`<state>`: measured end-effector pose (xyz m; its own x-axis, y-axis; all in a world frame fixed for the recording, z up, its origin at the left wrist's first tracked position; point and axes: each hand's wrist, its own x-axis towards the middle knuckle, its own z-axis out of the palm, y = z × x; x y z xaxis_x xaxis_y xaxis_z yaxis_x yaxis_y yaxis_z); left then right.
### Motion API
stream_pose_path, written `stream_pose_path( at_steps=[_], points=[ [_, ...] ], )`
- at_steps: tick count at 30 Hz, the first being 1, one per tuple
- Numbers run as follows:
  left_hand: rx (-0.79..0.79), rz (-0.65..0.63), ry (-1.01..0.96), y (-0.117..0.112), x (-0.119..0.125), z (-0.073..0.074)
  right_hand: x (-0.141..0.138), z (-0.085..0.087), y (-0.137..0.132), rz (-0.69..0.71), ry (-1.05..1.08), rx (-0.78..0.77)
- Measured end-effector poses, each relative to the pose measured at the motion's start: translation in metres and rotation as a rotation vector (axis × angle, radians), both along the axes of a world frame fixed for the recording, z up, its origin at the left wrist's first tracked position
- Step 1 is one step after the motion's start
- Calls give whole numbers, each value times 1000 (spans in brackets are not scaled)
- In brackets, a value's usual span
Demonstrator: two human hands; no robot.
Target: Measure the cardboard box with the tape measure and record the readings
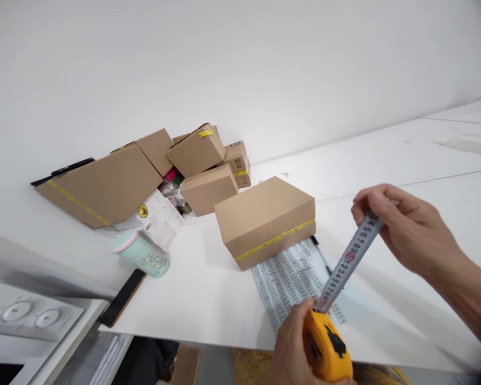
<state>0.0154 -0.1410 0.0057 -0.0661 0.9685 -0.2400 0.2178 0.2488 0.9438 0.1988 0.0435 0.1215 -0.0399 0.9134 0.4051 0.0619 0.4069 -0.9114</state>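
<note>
My left hand (291,347) is wrapped round the yellow case of a tape measure (331,353) at the front edge of the table. The silver blade (347,262) runs out of the case, up and to the right. Its far end is pinched between the thumb and fingers of my right hand (409,227), which hide the tip. Behind the blade, a printed sheet of numbers (284,278) lies on the table. On the sheet's upper edge sits a closed cardboard box (264,214) with a yellow printed strip along its side, apart from both hands.
Several cardboard boxes (104,182) lean and stack against the wall at the left. Near them stand a mint-green tumbler (142,254) and a white carton (160,219). A dark flat object (122,299) lies at the white table's (208,305) left edge, beside a white appliance with dials (32,315).
</note>
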Motion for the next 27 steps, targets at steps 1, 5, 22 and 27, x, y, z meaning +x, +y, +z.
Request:
stream_pose_path(
  at_steps=[1, 5, 22, 27],
  points=[
    [17, 0, -40, 1, 1, 4, -2, -9, -10, 32, -23, 7],
    [173, 91, -136, 7, 5, 21, -15, -49, -44, 273, -253, 42],
    [872, 227, 1218, 156, -97, 113, 3, -132, 18, 53, -1031, -119],
    [1276, 311, 1115, 140, -74, 86, 37, -124, 15, 201, -398, -261]
  ],
)
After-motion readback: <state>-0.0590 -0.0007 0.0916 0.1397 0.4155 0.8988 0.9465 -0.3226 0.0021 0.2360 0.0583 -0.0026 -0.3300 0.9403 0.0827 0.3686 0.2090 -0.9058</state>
